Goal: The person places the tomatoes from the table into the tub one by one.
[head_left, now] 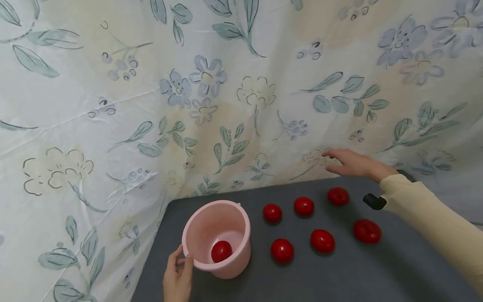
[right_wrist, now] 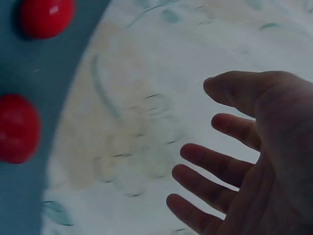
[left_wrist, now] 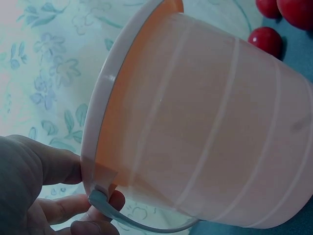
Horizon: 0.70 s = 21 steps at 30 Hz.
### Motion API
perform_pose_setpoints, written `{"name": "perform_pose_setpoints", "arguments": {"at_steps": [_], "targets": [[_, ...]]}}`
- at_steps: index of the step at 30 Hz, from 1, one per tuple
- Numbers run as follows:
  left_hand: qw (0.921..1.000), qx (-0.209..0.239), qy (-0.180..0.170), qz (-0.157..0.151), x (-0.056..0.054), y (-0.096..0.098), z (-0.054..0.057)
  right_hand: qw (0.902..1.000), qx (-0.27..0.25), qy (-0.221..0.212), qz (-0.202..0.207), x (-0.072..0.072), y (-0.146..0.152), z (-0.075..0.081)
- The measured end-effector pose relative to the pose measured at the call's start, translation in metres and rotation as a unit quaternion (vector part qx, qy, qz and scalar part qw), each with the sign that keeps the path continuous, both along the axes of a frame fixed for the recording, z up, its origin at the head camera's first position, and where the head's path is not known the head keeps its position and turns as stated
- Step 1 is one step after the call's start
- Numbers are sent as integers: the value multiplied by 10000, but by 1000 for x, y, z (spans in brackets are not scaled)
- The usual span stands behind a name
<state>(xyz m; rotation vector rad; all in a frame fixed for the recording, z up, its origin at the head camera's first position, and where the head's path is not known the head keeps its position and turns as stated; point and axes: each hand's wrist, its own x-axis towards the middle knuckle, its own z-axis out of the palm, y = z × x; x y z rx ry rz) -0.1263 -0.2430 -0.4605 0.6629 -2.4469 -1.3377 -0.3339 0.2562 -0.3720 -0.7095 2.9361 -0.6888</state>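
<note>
A pink bucket [head_left: 244, 251] with ribbed sides and a pale handle [left_wrist: 146, 226] stands on the dark table, tilted slightly in the head view. My left hand [head_left: 177, 274] pinches its rim at the near left, thumb on the outside and fingers by the handle's end. One shiny red tomato [head_left: 221, 251] lies inside the bucket. My right hand [head_left: 349, 162] is raised over the table's far edge, fingers spread and holding nothing. Below it lies a red tomato [head_left: 338, 196], with a larger, lumpier tomato [head_left: 367, 231] nearer to me.
Several more tomatoes lie in two loose rows right of the bucket, among them a front one [head_left: 282, 251] and a back one [head_left: 272, 213]. A floral cloth [head_left: 226, 105] hangs behind the dark grey table [head_left: 294, 281] and down its left side.
</note>
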Motion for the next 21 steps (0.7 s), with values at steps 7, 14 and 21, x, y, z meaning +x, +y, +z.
{"name": "perform_pose_setpoints", "arguments": {"at_steps": [7, 14, 21], "targets": [[9999, -3, -38, -94, -2, -2, 2, 9978, 196, -191, -605, -10, 15, -61], [9999, 156, -18, -70, -3, 0, 3, 9970, 119, -269, -711, -5, 23, -104], [9999, 116, -1, -10, -1, 0, 4, 9969, 360, -447, -538, -6, 23, -128]]}}
